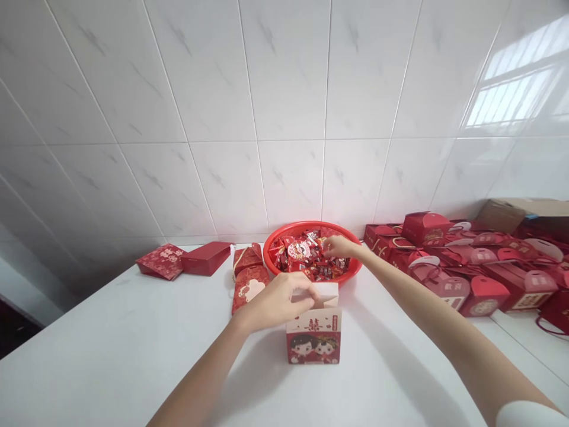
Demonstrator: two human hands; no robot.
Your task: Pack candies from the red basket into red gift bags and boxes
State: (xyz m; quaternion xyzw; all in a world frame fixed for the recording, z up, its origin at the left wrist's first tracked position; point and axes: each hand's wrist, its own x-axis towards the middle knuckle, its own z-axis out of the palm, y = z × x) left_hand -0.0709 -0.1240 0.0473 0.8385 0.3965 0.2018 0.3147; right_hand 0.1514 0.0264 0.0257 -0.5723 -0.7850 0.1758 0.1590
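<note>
Gift box (313, 339) with a cartoon couple: stood upright, open-topped, well forward of the desk's (133, 356) back edge. Held its left rim narrowly with left hand (276, 298). With right hand (343, 247), reached among wrapped candies (299, 250) in red plastic basket (357, 270) by that edge; couldn't tell if gripping any.

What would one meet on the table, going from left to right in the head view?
Patterned red box, plain red box, red packaging with pale emblem, red basket, cluster of red gift boxes.
</note>
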